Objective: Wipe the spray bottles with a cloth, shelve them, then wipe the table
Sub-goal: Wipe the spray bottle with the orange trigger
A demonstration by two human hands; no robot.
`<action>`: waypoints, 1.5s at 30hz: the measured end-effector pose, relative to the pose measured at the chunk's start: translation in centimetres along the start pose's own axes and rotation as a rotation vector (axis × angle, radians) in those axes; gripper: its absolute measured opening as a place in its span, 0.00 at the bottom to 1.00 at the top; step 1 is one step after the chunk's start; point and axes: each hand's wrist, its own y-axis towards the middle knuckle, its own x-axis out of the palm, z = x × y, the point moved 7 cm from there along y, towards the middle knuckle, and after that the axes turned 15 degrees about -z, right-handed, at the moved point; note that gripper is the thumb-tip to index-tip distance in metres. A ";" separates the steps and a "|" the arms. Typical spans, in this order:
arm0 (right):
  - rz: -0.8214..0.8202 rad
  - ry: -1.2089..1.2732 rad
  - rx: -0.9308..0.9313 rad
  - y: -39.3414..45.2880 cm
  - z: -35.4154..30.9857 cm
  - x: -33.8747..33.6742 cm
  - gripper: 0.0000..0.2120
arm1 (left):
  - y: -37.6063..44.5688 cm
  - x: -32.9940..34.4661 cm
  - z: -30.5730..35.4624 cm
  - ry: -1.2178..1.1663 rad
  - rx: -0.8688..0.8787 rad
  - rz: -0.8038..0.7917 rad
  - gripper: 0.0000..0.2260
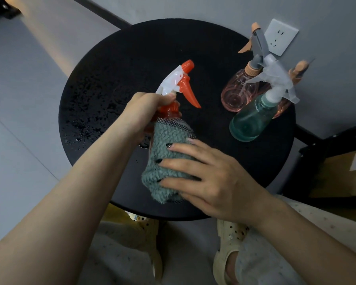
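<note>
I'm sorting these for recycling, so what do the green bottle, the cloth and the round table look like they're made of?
The green bottle looks like translucent tinted plastic: you can see through its body, and its trigger head is frosted white. The cloth is a grey-green fleecy fabric, seemingly microfibre, with a looped nubby pile and a woven edge band. The round table has a matte black, finely textured top; whether painted wood or metal, I cannot tell.
</note>
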 end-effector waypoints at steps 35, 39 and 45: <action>0.334 0.452 0.421 -0.4 4.5 -1.2 0.15 | 0.2 1.6 -0.7 -0.001 -0.007 -0.018 0.18; 0.256 0.316 0.304 -0.1 3.3 -1.2 0.14 | -0.1 1.2 -0.5 -0.025 -0.012 -0.007 0.13; 0.078 -0.032 0.002 0.0 -0.1 -0.1 0.10 | -0.5 0.0 0.4 -0.008 -0.005 0.031 0.10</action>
